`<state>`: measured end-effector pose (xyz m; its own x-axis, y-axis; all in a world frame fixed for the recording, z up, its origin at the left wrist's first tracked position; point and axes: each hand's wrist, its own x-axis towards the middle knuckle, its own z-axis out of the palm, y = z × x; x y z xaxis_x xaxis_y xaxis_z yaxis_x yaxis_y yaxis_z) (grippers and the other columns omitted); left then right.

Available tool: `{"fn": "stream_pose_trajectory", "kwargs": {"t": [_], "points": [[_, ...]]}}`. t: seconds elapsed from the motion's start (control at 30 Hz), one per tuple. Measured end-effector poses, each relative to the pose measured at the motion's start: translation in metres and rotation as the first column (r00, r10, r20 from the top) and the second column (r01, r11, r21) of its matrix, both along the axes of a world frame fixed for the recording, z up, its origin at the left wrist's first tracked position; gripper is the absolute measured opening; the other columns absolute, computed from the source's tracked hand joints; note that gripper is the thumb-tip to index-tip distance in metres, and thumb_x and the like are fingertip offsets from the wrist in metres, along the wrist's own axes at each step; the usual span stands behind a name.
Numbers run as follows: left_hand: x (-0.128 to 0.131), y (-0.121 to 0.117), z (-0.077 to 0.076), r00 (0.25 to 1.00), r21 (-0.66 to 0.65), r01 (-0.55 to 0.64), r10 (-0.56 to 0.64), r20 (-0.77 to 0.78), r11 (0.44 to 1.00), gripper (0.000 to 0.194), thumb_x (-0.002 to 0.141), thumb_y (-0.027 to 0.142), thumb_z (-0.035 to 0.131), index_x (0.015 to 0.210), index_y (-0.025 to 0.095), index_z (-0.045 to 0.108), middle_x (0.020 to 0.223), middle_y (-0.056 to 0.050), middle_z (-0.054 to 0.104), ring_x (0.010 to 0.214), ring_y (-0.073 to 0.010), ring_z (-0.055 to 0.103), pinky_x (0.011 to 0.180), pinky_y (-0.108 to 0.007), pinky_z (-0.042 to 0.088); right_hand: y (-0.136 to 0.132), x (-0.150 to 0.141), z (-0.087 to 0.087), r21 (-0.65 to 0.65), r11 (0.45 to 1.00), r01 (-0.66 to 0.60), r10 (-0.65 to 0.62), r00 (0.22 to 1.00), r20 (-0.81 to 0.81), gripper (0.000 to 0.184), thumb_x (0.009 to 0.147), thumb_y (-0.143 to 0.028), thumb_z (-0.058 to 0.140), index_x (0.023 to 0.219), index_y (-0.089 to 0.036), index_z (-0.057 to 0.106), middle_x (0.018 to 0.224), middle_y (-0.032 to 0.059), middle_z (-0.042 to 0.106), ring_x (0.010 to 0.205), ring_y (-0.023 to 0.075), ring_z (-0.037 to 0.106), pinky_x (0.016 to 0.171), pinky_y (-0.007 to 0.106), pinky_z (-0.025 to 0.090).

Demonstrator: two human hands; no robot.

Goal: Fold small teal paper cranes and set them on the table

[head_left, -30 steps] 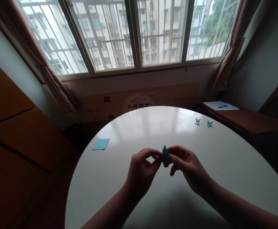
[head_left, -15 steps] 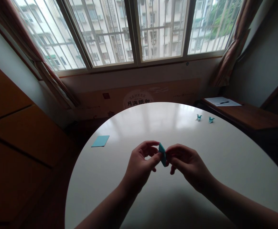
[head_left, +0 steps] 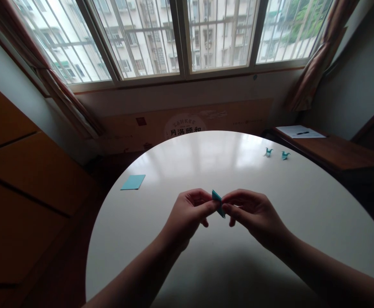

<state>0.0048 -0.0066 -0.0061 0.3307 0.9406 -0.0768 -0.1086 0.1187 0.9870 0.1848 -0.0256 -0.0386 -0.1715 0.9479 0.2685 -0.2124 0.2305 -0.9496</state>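
A small folded piece of teal paper (head_left: 217,196) is held above the white table, between my two hands. My left hand (head_left: 191,210) pinches its left side, thumb on the near face. From the right, my right hand (head_left: 253,208) closes thumb and fingertips on its other edge. The fingers cover much of the paper, so its full folded shape is hidden. Two small teal origami birds, a left one (head_left: 268,152) and a right one (head_left: 285,155), stand at the table's far right. Flat on the left side lies a teal square of paper (head_left: 133,182).
The round white table (head_left: 161,265) fills the lower middle. Beyond its right edge, a brown wooden desk (head_left: 350,156) carries a white sheet (head_left: 298,131) with a pen on it. A barred window (head_left: 219,42) with curtains is behind.
My right thumb has closed onto the teal paper, which now looks narrower and more tilted. The view has dipped slightly. The birds and the paper square stay where they were on the table.
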Motion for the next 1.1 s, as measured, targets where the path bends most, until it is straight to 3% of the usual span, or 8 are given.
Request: {"fn": "stream_pose_trajectory", "kwargs": {"t": [0.37, 0.67, 1.1], "points": [[0.0044, -0.003, 0.0042, 0.999, -0.04, -0.04, 0.038, -0.037, 0.998, 0.024, 0.063, 0.031, 0.089, 0.072, 0.012, 0.076, 0.062, -0.002, 0.065, 0.054, -0.0097, 0.05, 0.041, -0.016, 0.04, -0.0052, -0.0058, 0.0041, 0.059, 0.993, 0.099, -0.104, 0.991, 0.085, 0.017, 0.077, -0.015, 0.082, 0.091, -0.023, 0.075, 0.081, 0.0003, 0.07, 0.072, 0.0142, 0.064, 0.053, 0.018, 0.053], [-0.0004, -0.0014, 0.0045, 0.997, -0.026, 0.04, -0.042, -0.061, 0.999, 0.021, 0.078, 0.034, 0.08, 0.085, 0.014, 0.08, 0.07, -0.005, 0.067, 0.063, -0.0121, 0.053, 0.042, -0.014, 0.041, -0.0023, -0.0013, 0.0047, -0.008, 0.997, 0.076, -0.076, 0.995, 0.066, 0.014, 0.08, -0.023, 0.081, 0.091, -0.019, 0.073, 0.08, 0.0037, 0.072, 0.07, 0.0177, 0.067, 0.049, 0.022, 0.055], [0.0018, -0.005, 0.0023, 0.992, 0.097, 0.05, -0.038, -0.12, 0.994, 0.013, 0.079, 0.026, 0.078, 0.086, 0.016, 0.081, 0.064, -0.002, 0.065, 0.055, -0.0107, 0.05, 0.042, -0.017, 0.043, -0.0037, -0.0022, 0.0056, -0.044, 0.995, 0.095, -0.094, 0.995, 0.025, 0.023, 0.076, -0.023, 0.085, 0.095, -0.021, 0.072, 0.081, 0.0033, 0.073, 0.071, 0.0175, 0.068, 0.048, 0.021, 0.054]]}}
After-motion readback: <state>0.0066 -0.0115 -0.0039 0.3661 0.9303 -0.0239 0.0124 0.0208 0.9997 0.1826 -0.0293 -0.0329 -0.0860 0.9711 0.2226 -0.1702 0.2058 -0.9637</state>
